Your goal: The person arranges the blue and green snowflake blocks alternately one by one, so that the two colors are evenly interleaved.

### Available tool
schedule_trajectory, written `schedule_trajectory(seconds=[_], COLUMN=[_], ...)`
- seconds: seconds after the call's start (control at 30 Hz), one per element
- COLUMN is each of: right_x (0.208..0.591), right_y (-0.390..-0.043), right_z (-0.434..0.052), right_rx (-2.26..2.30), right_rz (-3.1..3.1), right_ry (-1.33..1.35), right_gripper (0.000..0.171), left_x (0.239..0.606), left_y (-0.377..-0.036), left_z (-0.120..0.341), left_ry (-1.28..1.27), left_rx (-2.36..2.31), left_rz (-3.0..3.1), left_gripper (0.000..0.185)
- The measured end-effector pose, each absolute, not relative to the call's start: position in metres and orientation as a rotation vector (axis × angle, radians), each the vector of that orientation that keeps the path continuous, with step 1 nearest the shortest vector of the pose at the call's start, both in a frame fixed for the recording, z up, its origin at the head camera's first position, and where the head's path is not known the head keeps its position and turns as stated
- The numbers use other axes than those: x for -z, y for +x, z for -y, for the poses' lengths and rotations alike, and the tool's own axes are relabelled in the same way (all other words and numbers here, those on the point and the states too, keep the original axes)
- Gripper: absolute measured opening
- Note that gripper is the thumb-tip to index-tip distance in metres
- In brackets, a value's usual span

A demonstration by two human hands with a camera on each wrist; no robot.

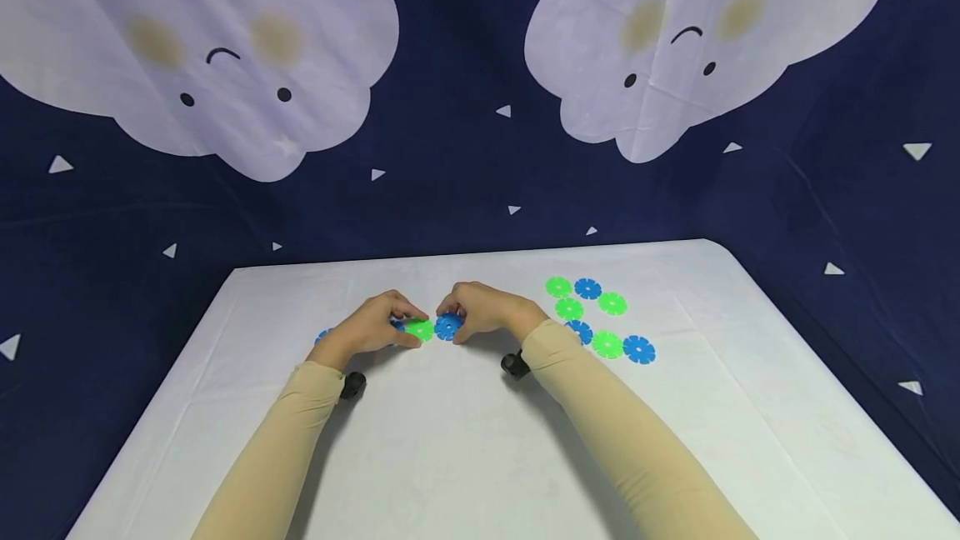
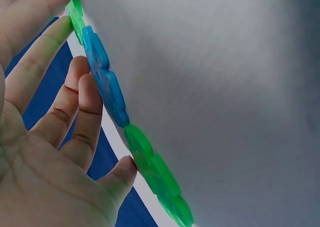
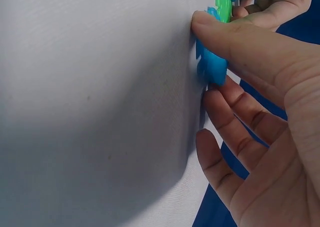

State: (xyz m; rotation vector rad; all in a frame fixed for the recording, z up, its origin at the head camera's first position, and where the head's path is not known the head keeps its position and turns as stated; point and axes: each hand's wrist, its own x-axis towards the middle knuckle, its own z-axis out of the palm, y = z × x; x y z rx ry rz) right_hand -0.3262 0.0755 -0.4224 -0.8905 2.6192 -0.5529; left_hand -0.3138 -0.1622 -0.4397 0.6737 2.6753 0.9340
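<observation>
Flat, notched snowflake discs lie in a row on the white table. My left hand (image 1: 378, 322) pinches a green disc (image 1: 420, 330) at the row's right end between thumb and fingers. In the left wrist view, a blue disc (image 2: 106, 79) and another green disc (image 2: 155, 169) continue the row beneath that palm. My right hand (image 1: 486, 308) pinches a blue disc (image 1: 448, 326) by its edges, facing the green one. Those two discs stand edge to edge; whether their notches interlock I cannot tell. The left hand hides part of the row.
To the right lie several more green and blue discs, among them a green disc (image 1: 607, 345) and a blue disc (image 1: 639, 349). My right sleeve (image 1: 600, 415) partly covers one blue disc. A dark cloth with clouds hangs beyond the table (image 1: 450, 440).
</observation>
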Motion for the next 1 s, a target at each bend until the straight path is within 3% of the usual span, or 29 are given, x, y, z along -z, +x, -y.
schedule_trajectory(seconds=[0.5, 1.0], right_x=[0.417, 0.404], right_y=[-0.321, -0.327], right_z=[-0.086, -0.129], right_rx=[0.564, 0.625], right_rz=[-2.641, -2.703], right_ry=[-0.860, -0.774], right_gripper=[0.053, 0.051], left_x=[0.443, 0.442], left_y=[-0.317, -0.319], left_z=[0.159, 0.157], left_ry=[0.661, 0.714], left_rx=[-0.927, -0.808], left_rz=[-2.678, -2.722], left_gripper=[0.043, 0.041])
